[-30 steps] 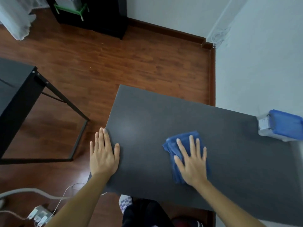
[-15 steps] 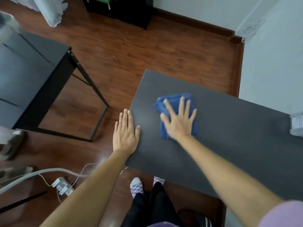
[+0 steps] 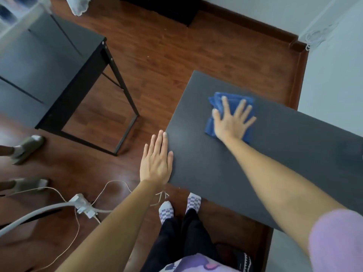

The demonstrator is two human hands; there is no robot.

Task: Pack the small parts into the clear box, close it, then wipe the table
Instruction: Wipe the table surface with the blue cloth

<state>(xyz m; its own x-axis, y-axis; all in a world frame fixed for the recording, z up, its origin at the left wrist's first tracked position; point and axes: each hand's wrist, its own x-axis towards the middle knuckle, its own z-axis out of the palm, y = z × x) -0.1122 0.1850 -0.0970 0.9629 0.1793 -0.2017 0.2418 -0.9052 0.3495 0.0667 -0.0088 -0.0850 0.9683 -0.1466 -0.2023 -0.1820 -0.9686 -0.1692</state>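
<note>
1. The right hand [image 3: 232,122] lies flat, its grip spread wide, pressing a crumpled blue cloth [image 3: 231,99] onto the dark grey rectangular desk [image 3: 284,154].
2. The left hand [image 3: 157,163], fingers together and extended, rests flat at the desk's left edge, holding nothing.

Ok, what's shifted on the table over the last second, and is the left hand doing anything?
The right hand, flat on the blue cloth, has swept it away from the person toward the table's far left corner. The blue-lidded box, seen at the right edge a second ago, is out of view. Unchanged: the left hand still rests flat on the left edge; nothing was picked up or released.
</note>
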